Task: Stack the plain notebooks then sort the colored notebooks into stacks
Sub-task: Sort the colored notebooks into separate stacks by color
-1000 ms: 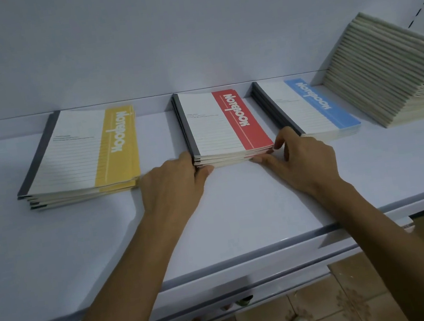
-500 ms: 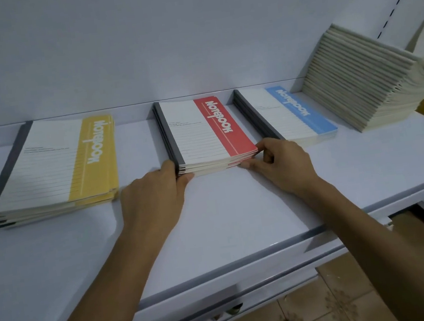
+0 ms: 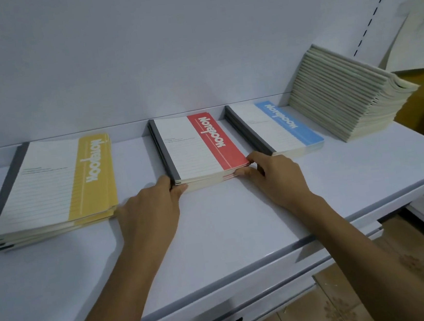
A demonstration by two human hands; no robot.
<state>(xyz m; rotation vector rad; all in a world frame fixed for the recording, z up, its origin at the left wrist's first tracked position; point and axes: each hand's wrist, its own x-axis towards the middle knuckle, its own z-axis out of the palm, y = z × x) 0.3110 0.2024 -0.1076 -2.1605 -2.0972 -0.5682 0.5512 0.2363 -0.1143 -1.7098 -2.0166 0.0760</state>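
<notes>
My left hand (image 3: pixel 153 214) and right hand (image 3: pixel 278 178) curl fingers round the near corners of the red notebook stack (image 3: pixel 196 149), mid-shelf (image 3: pixel 240 224). The thin covers look slick and light, so I'd squeeze both sides together.

Notebooks (image 3: pixel 198 148) matt paper; shelf (image 3: pixel 240 224) smooth, faintly glossy white laminate.

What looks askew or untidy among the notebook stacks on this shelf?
The yellow stack, far left, is fanned: its lower notebooks stick out at the near corner. The plain stack, far right, slants like a sheared pile. The red stack and blue stack look neater.
</notes>
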